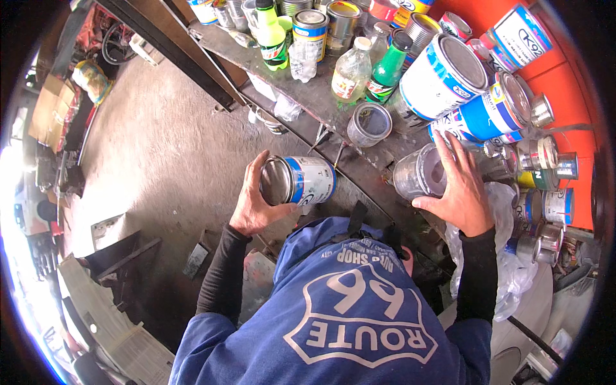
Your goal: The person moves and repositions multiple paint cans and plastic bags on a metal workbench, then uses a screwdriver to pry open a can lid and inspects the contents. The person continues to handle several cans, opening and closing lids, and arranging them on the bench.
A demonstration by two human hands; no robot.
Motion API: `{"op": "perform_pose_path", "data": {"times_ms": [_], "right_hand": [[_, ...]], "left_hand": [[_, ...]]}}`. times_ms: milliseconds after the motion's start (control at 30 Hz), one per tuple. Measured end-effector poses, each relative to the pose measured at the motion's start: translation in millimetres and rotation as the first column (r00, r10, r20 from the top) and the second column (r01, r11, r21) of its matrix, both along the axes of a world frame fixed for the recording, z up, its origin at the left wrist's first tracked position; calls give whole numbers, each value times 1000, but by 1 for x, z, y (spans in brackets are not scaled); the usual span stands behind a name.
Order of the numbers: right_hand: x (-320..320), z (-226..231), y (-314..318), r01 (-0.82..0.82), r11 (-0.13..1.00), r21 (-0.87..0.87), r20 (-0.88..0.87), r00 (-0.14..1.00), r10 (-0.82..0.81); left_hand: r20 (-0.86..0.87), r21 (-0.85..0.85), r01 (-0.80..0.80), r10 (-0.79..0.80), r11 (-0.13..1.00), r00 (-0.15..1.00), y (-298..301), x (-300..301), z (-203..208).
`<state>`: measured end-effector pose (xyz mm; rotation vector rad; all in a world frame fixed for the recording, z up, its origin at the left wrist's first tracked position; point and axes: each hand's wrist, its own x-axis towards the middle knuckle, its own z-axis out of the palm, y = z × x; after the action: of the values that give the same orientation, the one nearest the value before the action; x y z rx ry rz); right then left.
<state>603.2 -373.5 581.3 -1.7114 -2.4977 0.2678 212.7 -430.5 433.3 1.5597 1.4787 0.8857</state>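
My left hand (255,202) is wrapped round a metal paint can (309,180) with a white and blue label. The can is tilted on its side off the bench's front edge, its round metal end toward my palm. At the bench edge, my right hand (459,186) grips a clear plastic tub (420,172) with greyish residue, thumb on the near side and fingers over the far rim. Just beyond the tub stands a small round container (370,124) holding dark grey content.
Beyond, the dark metal bench (308,106) bears a green bottle (389,69), a clear bottle (351,70), a yellow-green bottle (272,38) and a large white paint can (444,76). Several cans crowd the right side by an orange panel (571,96). A plastic bag (510,256) hangs nearby.
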Motion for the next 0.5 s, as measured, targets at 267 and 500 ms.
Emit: {"op": "perform_pose_path", "data": {"times_ms": [267,500], "right_hand": [[-70,3,-27,-369,923,107,-387,840,381],[-83,-23,-20,-441,895,68,-503,760,413]], "left_hand": [[170,73,157,-168,985,971,5,30,92],[125,-48,317,-309,947,943,5,46,144]]}}
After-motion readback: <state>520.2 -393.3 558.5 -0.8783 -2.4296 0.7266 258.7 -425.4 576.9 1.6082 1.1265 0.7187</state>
